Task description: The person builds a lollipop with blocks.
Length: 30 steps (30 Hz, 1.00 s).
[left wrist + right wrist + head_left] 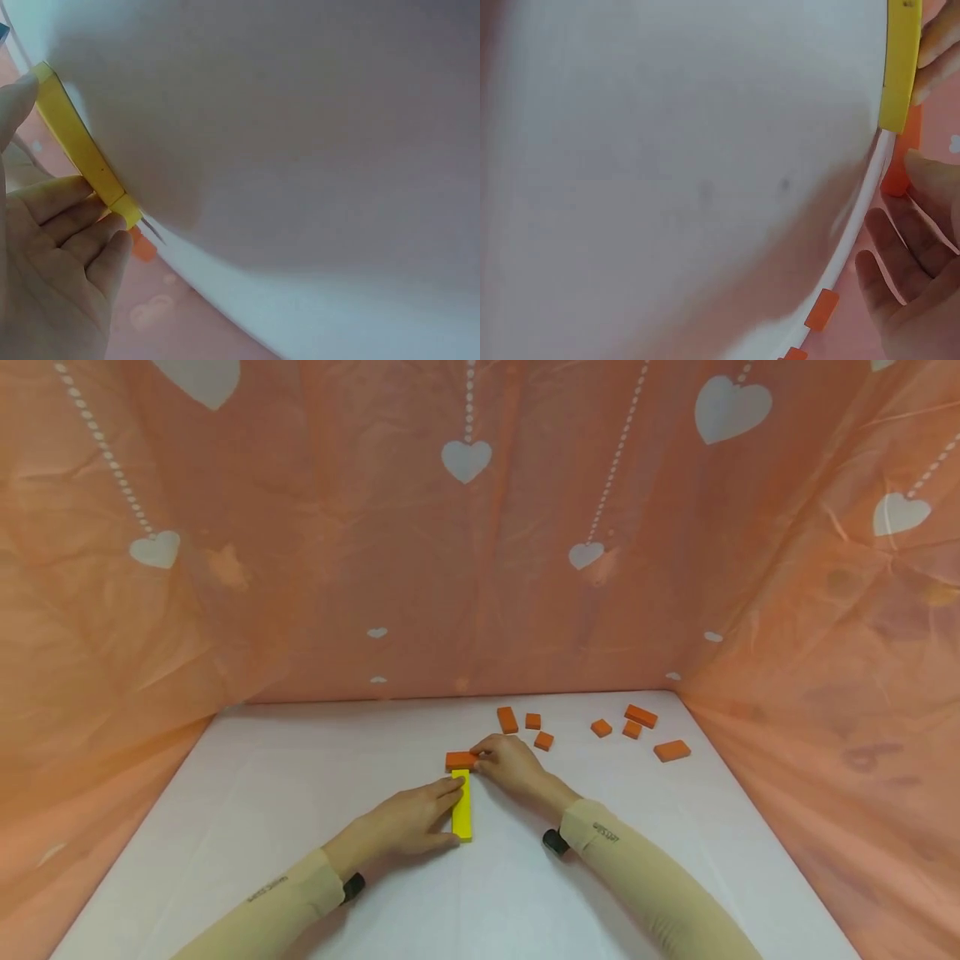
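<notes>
A long yellow block (pixel 462 810) lies on the white table, pointing away from me. My left hand (pixel 408 818) holds it from the left side, thumb at the near end and fingers near the far end; the left wrist view shows the thumb and fingers spread along the yellow block (pixel 79 139). Crosswise at its far end sits an orange block (pixel 459 761). My right hand (pixel 513 766) pinches the right end of that block between thumb and fingers, partly covering it. From the right wrist, the orange block (pixel 900 172) shows close against the yellow one's end.
Behind my right hand lie an upright-pointing orange block (pixel 507 720) and two small orange pieces (pixel 533 721). Farther right are several more orange blocks (pixel 672 751). A pink curtain (pixel 465 568) with white hearts encloses the table (pixel 337 752) at the back and sides.
</notes>
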Tool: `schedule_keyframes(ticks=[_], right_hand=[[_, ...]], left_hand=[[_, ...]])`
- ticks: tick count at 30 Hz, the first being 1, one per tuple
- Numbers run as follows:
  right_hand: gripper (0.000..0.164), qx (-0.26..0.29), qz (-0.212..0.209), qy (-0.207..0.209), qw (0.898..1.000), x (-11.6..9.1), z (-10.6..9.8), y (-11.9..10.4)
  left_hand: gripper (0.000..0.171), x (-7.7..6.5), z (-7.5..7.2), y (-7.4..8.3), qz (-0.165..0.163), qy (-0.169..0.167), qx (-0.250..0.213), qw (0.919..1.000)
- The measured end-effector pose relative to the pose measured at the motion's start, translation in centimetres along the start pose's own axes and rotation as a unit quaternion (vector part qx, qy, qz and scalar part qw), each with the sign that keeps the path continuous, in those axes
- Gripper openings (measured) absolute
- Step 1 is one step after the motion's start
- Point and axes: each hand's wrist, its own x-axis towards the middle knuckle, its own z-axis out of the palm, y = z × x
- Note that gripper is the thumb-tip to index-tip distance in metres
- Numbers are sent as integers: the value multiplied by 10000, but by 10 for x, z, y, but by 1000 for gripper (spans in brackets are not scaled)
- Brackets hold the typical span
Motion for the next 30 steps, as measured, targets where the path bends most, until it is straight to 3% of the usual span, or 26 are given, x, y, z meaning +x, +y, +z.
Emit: schedule_keyframes(ticks=[8,30], right_hand=[[23,-112,-201,-32,9997,2,2,-1],[26,-400,124,-350,9985,2,3,-1]], left_hand=[[73,0,-2,-2,-30,15,-83,10000],[73,2,1,-1,-32,6,-216,9998]])
